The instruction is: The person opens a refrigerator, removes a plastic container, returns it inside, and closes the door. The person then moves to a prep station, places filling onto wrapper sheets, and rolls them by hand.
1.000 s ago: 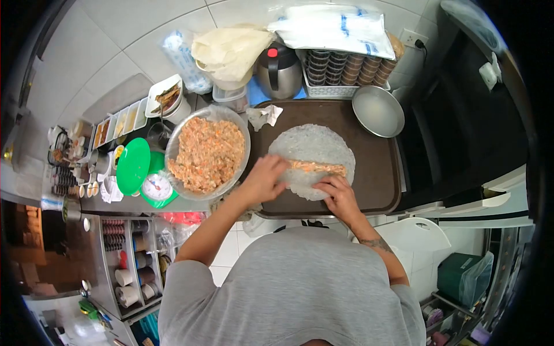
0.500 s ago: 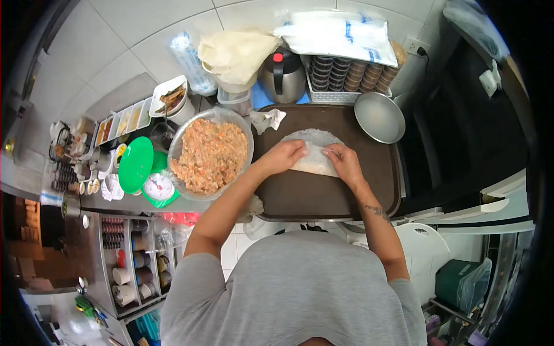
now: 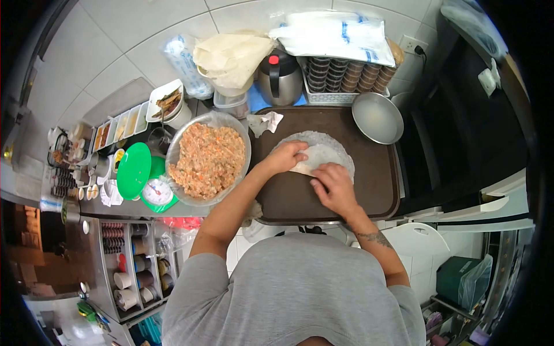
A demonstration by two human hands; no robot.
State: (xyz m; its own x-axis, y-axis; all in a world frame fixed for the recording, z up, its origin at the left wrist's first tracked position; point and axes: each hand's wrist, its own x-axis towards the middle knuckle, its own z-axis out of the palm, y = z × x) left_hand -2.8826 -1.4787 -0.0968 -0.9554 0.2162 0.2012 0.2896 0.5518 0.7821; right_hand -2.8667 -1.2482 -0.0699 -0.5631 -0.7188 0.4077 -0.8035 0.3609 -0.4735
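A thin, whitish, translucent round rice paper wrapper lies on the brown tray, its near edge folded over. My left hand is at its left side, fingers closed on the folded part. Lower down, my right hand grips the near edge with bent fingers, partly hiding it. A metal bowl of cloudy liquid stands at the tray's back right corner. To the left of the tray is a large plastic-lined bowl of minced filling with orange bits.
A crumpled white cloth lies at the tray's back left. Behind stand a steel jug and a white basket of stacked dark-lidded cups. A green kitchen scale and a row of ingredient containers are on the left.
My right hand has moved down and left to the wrapper's near edge. The wrapper's right side, folded before, now lies spread out wider. My left hand stays in about the same place.
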